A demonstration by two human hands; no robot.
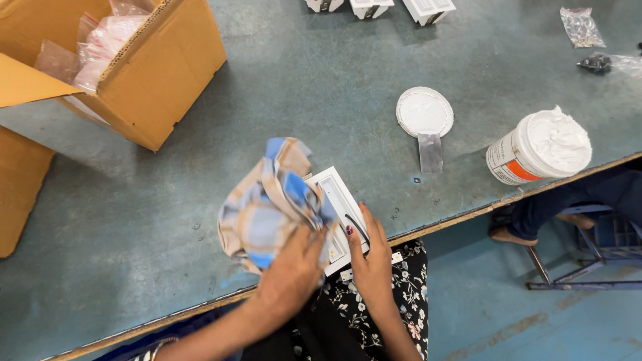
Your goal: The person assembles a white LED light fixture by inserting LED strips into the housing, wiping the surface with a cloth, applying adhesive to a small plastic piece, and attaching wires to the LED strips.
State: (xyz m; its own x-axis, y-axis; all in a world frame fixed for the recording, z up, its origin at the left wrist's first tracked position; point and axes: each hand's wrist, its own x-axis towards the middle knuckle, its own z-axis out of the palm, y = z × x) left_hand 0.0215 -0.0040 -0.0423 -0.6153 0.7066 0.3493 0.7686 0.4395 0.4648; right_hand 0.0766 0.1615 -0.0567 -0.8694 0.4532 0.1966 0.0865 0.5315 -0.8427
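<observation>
here, seen from above, a person sits at the near edge of a worn grey-green table (200, 134), working over a small white rectangular fixture (338, 204) that lies tilted near that edge. the left hand (294, 271) comes in from the lower left with its fingers closed on a crumpled checked cloth (267, 207) in blue, tan and white, pressing the cloth against the left side of the fixture so that part of it is covered. the right hand (370, 257) grips the fixture's lower right corner, fingers curled around its edge, with a thin dark wire (358, 228) running along that side. a patterned black and white garment shows under the hands at the table's rim. at the upper left an open cardboard box (154, 73) sits on the table with clear plastic bags (100, 40) inside. to the right of the hands, well apart from them, a round white lid (424, 111) lies flat with a small metal scraper (431, 152) touching its lower edge, and further right a white tub (538, 147) full of white paste stands near the table's edge. more white fixtures (371, 7) line the far edge, and small plastic bags (580, 27) rest at the top right. beyond the table, another person's legs (568, 200) rest by a blue stool (602, 247).
</observation>
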